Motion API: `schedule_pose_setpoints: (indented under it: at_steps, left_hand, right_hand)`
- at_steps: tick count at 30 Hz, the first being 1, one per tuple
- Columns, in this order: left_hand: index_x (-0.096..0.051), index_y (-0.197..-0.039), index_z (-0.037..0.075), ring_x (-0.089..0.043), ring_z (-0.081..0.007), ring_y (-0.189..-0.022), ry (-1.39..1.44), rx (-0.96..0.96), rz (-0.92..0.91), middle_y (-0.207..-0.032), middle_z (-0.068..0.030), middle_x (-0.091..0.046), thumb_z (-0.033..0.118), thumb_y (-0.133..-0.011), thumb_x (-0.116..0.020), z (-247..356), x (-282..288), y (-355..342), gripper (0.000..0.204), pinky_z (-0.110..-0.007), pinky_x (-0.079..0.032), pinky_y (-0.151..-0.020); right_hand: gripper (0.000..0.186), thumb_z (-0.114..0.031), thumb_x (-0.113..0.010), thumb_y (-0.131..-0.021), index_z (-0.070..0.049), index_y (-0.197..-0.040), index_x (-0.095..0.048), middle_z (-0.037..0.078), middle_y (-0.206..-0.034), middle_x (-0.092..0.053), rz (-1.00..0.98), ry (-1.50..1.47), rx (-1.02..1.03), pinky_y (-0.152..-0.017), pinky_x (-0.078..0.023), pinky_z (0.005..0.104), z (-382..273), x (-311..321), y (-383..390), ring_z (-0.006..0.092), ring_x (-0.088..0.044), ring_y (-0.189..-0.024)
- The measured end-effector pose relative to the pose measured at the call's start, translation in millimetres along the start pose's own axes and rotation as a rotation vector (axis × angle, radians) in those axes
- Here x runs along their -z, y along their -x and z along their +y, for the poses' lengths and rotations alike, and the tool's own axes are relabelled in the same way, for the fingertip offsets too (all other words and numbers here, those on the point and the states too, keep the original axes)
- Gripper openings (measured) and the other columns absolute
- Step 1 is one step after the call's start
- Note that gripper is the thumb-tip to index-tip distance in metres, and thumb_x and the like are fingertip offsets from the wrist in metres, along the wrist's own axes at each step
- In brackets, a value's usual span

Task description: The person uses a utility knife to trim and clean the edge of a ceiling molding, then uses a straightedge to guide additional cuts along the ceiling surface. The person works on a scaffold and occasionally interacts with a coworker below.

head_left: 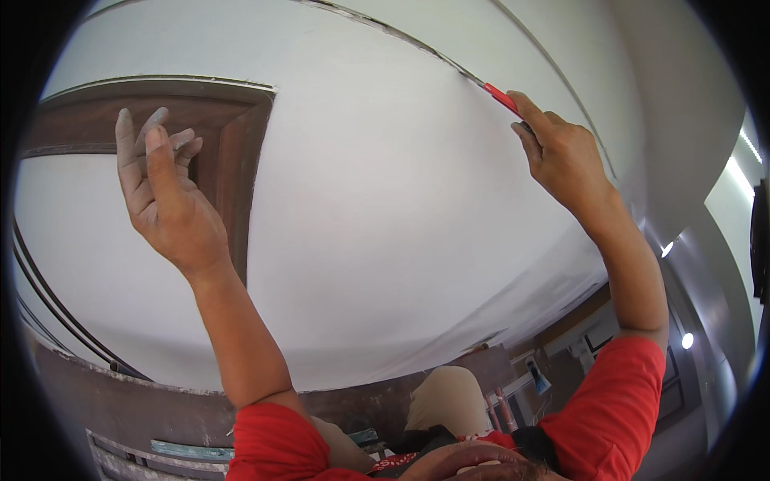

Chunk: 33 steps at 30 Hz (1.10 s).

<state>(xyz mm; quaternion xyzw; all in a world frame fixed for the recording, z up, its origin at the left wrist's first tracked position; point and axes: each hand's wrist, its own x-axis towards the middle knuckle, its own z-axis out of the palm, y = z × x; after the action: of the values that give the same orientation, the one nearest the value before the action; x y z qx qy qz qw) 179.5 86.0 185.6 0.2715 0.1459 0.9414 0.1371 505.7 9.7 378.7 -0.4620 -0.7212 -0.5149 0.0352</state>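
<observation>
Near the top, my right hand (565,152) is closed around a slim red-handled tool with a thin blade (501,97). Its blade tip reaches the dark, rough-edged groove (377,24) running across the white surface; the exact kind of blade is too small to tell. On the left, my left hand (172,200) is raised with fingers apart and slightly curled, holding nothing. Pale dust coats its fingers. Behind it is the corner of a dark brown wooden frame (235,152), and I cannot tell whether the hand touches it.
A broad white panel (361,208) spans the middle, with a second thin line (553,72) at upper right. Below are a dusty brown ledge (80,389) and my knee (449,397). Lit ceiling lamps (687,341) show at the right.
</observation>
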Motion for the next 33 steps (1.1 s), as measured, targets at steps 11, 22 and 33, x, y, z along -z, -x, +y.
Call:
schedule_pose_setpoints:
  at_steps: [11,22,33]
  left_hand:
    - [-0.053,-0.140,-0.012,-0.067,-0.0197,-0.111,0.017,-0.034,-0.012,-0.132,-0.0228,-0.062,0.020,-0.106,-0.062,-0.7,-1.9,4.9,0.048,-0.035,-0.058,-0.089]
    - [-0.048,-0.147,-0.010,-0.067,-0.0142,-0.095,0.076,-0.005,-0.011,-0.128,-0.0172,-0.066,0.017,-0.105,-0.063,0.2,-21.2,17.2,0.052,-0.031,-0.057,-0.086]
    - [-0.044,-0.151,-0.008,-0.068,-0.0142,-0.095,0.034,0.016,-0.068,-0.121,-0.0163,-0.068,0.018,-0.105,-0.062,4.4,-30.4,25.0,0.055,-0.034,-0.057,-0.086]
  right_hand:
    - [0.040,-0.019,-0.066,-0.101,-0.011,-0.139,-0.056,0.013,-0.069,-0.064,-0.061,0.042,-0.064,-0.052,-0.050,0.0422,31.1,-6.8,31.4,0.0310,-0.061,-0.054]
    - [0.043,-0.019,-0.068,-0.100,-0.012,-0.141,-0.055,0.013,-0.071,-0.065,0.133,-0.166,0.009,-0.051,-0.049,0.0418,13.2,-5.4,18.4,0.0305,-0.060,-0.054]
    - [0.037,-0.023,-0.065,-0.102,-0.005,-0.134,-0.060,0.014,-0.071,-0.066,0.304,-0.213,0.179,-0.054,-0.049,0.0436,-61.6,6.0,-88.0,0.0313,-0.062,-0.058]
